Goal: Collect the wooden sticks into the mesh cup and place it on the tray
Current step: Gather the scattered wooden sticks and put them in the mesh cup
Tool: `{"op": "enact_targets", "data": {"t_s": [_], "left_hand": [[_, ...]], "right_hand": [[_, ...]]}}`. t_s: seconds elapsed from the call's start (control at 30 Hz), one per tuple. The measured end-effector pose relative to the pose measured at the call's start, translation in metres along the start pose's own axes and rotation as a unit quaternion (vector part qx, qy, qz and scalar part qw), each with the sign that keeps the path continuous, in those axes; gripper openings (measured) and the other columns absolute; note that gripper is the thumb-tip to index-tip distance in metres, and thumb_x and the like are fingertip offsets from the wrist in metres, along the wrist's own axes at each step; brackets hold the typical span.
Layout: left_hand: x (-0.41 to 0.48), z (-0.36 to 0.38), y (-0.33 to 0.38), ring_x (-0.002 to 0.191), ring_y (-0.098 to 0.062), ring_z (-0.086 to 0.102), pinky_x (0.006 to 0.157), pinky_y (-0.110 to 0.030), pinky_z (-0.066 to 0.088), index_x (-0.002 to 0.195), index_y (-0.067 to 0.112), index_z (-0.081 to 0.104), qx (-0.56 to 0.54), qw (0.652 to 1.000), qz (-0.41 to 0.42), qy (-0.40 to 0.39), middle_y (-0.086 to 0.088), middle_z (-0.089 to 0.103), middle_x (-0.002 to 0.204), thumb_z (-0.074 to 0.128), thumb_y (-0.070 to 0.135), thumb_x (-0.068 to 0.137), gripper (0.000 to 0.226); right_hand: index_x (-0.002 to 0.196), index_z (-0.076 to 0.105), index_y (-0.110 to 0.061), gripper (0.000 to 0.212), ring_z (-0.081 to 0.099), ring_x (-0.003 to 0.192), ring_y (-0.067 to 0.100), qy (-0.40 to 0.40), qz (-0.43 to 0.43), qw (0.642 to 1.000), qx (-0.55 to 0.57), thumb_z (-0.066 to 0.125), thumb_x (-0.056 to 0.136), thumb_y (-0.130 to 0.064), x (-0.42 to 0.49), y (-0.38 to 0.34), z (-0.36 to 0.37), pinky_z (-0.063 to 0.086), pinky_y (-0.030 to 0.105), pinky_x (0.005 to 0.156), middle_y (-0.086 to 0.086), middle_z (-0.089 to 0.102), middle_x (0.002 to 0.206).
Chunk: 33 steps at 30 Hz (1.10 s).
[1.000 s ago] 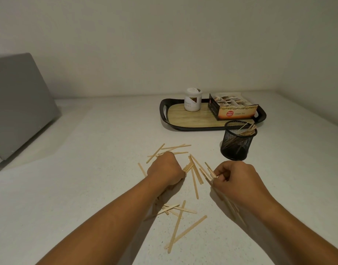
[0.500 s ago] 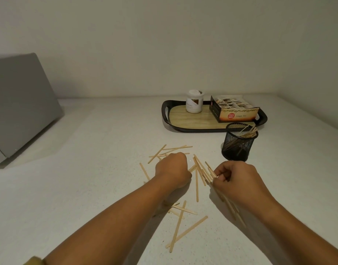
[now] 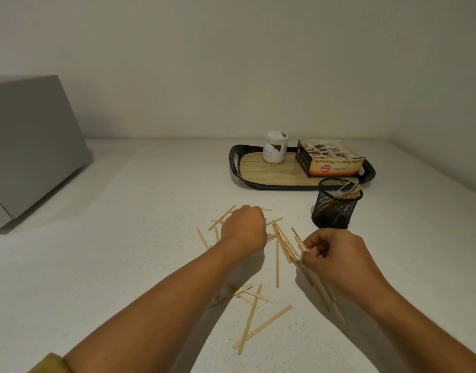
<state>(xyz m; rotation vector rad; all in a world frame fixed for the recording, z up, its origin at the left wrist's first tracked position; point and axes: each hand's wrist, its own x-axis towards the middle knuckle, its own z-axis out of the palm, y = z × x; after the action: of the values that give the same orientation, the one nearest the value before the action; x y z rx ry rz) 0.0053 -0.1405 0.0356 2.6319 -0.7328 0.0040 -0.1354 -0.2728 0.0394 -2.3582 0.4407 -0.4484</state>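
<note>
Two long wooden sticks [image 3: 261,323] lie crossed on the white worktop [image 3: 123,265] close to the near edge, and a few short ones lie just past them. Their long sides run from the near edge up toward the far right corner.

Next come the hands. The right hand [image 3: 336,261] is curled shut on a bunch of sticks [image 3: 321,290]. The bunch points from near right to far left, with its ends poking out on both sides of the fist. The left hand [image 3: 244,228] is curled with knuckles up, pressing down on the loose pile [image 3: 278,239] in the middle of the worktop. I cannot tell if it has pinched one yet. The sticks in the pile point every which way.

A bit farther, toward the right edge, stands the black mesh cup [image 3: 336,208]. It is upright and has some sticks in it, leaning right. The tray [image 3: 239,172] is just behind it, with a white jar [image 3: 275,151] and a box [image 3: 329,162] on it.

It looks like the picking-up step, about partway done. Next, the bunch should be tipped up on end and dropped into the cup's open top.
</note>
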Motion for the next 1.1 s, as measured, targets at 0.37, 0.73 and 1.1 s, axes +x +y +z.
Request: {"op": "enact_targets", "data": {"t_s": [0.37, 0.73, 1.1], "left_hand": [[-0.021, -0.018, 0.002, 0.072, -0.013, 0.053, 0.056, -0.019, 0.044, 0.100, 0.016, 0.045, -0.461, 0.877, -0.075, 0.109, 0.000, 0.057, 0.083, 0.032, 0.009, 0.103, 0.015], [-0.028, -0.013, -0.009, 0.068, -0.013, 0.045, 0.067, -0.033, 0.040, 0.100, 0.020, 0.058, -0.563, 0.801, -0.124, 0.162, -0.001, 0.051, 0.078, 0.043, 0.018, 0.101, 0.015], [-0.028, -0.051, -0.021, 0.043, -0.007, 0.028, 0.039, -0.021, 0.026, 0.080, 0.018, 0.061, -0.669, 0.712, -0.114, 0.181, 0.008, 0.036, 0.051, 0.050, 0.040, 0.100, 0.032]], "right_hand": [[0.089, 0.077, -0.018, 0.013, 0.073, 0.070, 0.015, 0.042, 0.041, 0.966, 0.251, 0.074, 0.084, -0.006, 0.002, -0.020, -0.001, 0.059, 0.021, 0.062, -0.001, 0.076, 0.074], [0.087, 0.077, -0.014, 0.010, 0.072, 0.065, 0.011, -0.001, 0.036, 0.959, 0.282, 0.075, 0.084, -0.005, 0.002, -0.036, 0.010, 0.056, 0.018, 0.057, 0.001, 0.077, 0.074], [0.090, 0.078, -0.015, 0.014, 0.071, 0.065, 0.013, -0.071, 0.007, 0.950, 0.304, 0.074, 0.084, -0.003, 0.000, -0.042, 0.009, 0.055, 0.018, 0.059, 0.006, 0.077, 0.078]]}}
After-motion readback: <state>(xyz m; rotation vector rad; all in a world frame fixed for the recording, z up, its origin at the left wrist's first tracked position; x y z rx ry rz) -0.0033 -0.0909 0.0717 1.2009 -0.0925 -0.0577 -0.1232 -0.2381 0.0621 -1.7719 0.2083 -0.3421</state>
